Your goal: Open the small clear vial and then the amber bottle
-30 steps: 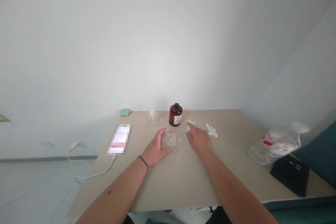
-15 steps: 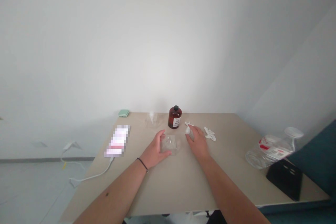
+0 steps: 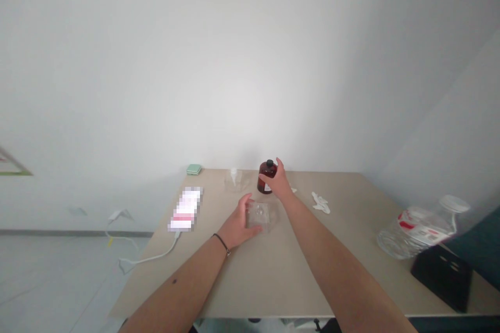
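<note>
Right hand [image 3: 279, 183] shifted off the white scraps [image 3: 321, 203] to the brown bottle [image 3: 265, 179], far side of the table [image 3: 273, 286], fingers clamped round it; left hand [image 3: 236, 223] cupped against clear box [image 3: 261, 217], grip unclear.

The brown glass bottle [image 3: 264, 179] has a black cap [image 3: 269, 164] and a white label [image 3: 266, 188]. The surface [image 3: 297, 276] is plain beige, the small case [image 3: 194, 169] mint green, the crumpled cloth [image 3: 321, 203] white, the plastic bottle's label [image 3: 414, 221] red and white.
</note>
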Motion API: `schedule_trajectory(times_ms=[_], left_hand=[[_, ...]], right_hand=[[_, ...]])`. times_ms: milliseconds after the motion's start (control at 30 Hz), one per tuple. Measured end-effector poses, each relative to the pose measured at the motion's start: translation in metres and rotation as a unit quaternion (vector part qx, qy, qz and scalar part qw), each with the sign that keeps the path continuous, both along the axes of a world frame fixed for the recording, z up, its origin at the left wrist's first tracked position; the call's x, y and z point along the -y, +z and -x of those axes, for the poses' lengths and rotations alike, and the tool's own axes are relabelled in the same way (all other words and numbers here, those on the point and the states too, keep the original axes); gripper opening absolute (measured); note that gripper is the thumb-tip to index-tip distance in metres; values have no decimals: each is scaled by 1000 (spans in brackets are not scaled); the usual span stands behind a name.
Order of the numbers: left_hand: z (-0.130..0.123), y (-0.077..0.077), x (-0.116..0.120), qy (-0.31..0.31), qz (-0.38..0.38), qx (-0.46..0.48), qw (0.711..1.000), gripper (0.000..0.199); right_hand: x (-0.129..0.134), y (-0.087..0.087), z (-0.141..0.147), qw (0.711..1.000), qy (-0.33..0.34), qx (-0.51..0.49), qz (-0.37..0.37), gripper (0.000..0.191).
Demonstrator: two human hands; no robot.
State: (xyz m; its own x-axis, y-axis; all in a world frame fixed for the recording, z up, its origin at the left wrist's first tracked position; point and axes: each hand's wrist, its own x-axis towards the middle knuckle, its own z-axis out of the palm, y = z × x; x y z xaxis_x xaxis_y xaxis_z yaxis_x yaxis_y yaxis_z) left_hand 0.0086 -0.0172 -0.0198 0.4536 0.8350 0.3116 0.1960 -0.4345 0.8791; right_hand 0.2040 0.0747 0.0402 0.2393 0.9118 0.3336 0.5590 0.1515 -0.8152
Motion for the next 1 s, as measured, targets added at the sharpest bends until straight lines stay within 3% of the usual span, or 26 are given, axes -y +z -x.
schedule_trajectory(times_ms=[167, 333, 467, 567, 700, 833, 1000], left_hand=[[-1, 2, 1, 9, -1, 14, 1000, 96], [0, 1, 1, 25, -6, 9, 1000, 96], [1, 1, 1, 30, -5, 3, 1000, 96], [0, 1, 0, 43, -4, 14, 999, 95], [0, -2, -1, 59, 12, 40, 997, 93], [-2, -4, -7, 60, 22, 35, 997, 94], [-8, 0, -25, 51, 23, 56, 997, 95]], right_hand=[[-1, 5, 3, 1000, -25, -12, 8, 99], [11, 26, 1, 999, -27, -36, -20, 97], [38, 49, -12, 992, 11, -110, -63, 100], [73, 55, -27, 986, 50, -148, -64, 101], [132, 41, -39, 984, 55, -168, -36, 98], [189, 19, -29, 980, 67, -189, 6, 96], [222, 5, 0, 977, 105, -181, 44, 96]])
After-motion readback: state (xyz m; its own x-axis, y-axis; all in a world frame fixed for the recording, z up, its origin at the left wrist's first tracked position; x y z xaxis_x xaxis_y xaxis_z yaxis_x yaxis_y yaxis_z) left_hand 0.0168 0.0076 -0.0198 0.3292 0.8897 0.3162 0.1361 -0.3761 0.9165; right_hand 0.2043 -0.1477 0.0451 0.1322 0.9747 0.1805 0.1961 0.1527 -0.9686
